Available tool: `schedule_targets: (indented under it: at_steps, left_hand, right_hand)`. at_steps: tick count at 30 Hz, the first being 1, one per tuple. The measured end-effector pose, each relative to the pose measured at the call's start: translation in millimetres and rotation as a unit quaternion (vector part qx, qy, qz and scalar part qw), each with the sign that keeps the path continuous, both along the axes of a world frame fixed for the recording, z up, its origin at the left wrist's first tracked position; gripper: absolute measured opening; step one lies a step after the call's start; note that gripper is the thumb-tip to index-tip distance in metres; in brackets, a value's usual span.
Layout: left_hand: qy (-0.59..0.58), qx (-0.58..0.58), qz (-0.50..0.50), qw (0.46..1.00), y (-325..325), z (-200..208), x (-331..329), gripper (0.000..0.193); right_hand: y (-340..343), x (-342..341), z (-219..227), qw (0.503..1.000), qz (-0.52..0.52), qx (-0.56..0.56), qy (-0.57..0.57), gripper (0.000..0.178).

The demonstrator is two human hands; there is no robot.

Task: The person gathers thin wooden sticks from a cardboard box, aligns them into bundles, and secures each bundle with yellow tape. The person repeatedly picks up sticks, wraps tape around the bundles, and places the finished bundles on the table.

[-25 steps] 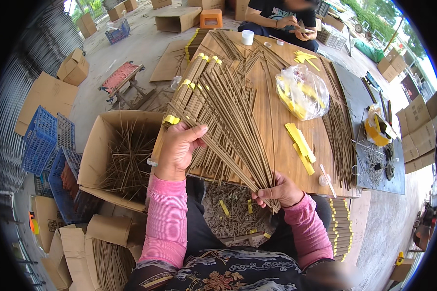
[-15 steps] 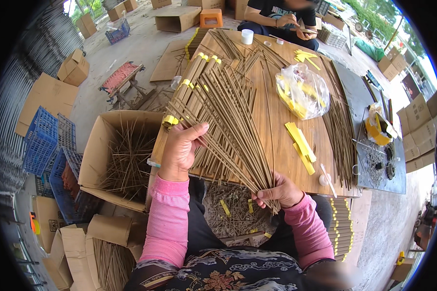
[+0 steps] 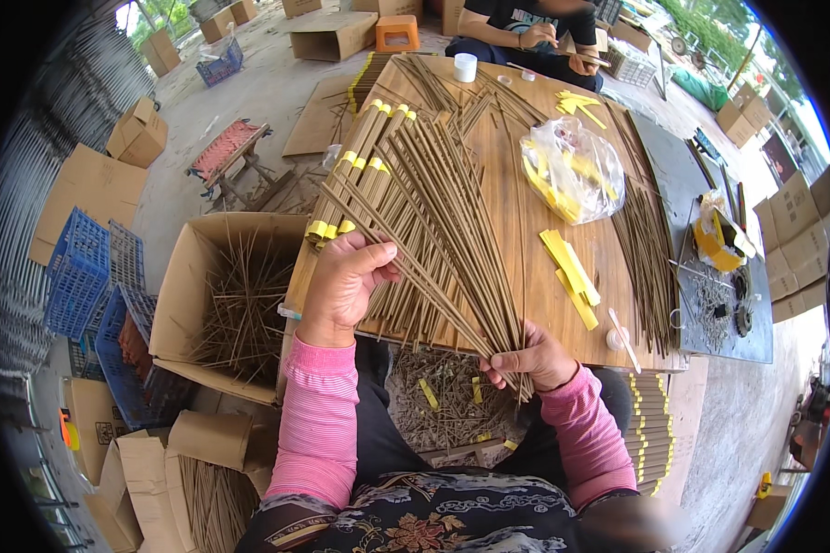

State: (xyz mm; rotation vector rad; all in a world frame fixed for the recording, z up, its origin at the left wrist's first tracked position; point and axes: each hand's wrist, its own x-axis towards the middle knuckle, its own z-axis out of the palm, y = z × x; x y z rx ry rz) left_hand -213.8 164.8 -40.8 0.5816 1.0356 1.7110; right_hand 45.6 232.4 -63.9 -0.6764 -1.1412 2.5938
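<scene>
A fan of thin brown incense sticks (image 3: 464, 244) spreads above the near edge of the wooden table. Their gathered lower ends are gripped in my right hand (image 3: 542, 358), its thumb across them. My left hand (image 3: 350, 284) is closed in a pinch on a few sticks split off at the fan's left side. Beneath and behind the fan lie more loose sticks (image 3: 401, 300). Next to my left hand are bundles wrapped with yellow paper bands (image 3: 346, 184). Yellow paper strips (image 3: 570, 276) rest on the table right of the fan.
A clear plastic bag (image 3: 574, 170) of yellow strips sits on the wooden table (image 3: 535, 309). An open cardboard box (image 3: 180, 313) with tangled sticks stands at the left, near blue crates (image 3: 78, 267). A dark metal table (image 3: 747, 323) adjoins on the right. A co-worker (image 3: 516, 37) sits across the table.
The few sticks at my left hand now stand farther apart from the rest of the fan, leaving a wider gap. My right hand keeps its grip and has barely moved.
</scene>
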Motion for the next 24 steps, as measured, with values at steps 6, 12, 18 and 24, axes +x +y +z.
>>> schedule_targets:
  at_steps: [6, 12, 18, 24]
  left_hand:
    - [0.007, -0.013, 0.009, 1.000, 2, 0, 2, 0.011]
    - [0.001, -0.008, 0.016, 1.000, 3, -2, 3, 0.011]
    - [-0.010, -0.007, 0.014, 1.000, 5, -1, 6, 0.012]
    - [-0.003, -0.048, 0.009, 0.999, 6, 3, 16, 0.014]
  right_hand:
    - [1, 0, -3, 1.000, 0.008, 0.011, -0.008, 0.038]
    - [0, 1, -4, 1.000, 0.011, 0.011, -0.009, 0.038]
    - [2, 1, -3, 1.000, 0.023, 0.017, 0.006, 0.032]
    - [-1, 1, -1, 1.000, 0.001, 0.009, 0.005, 0.037]
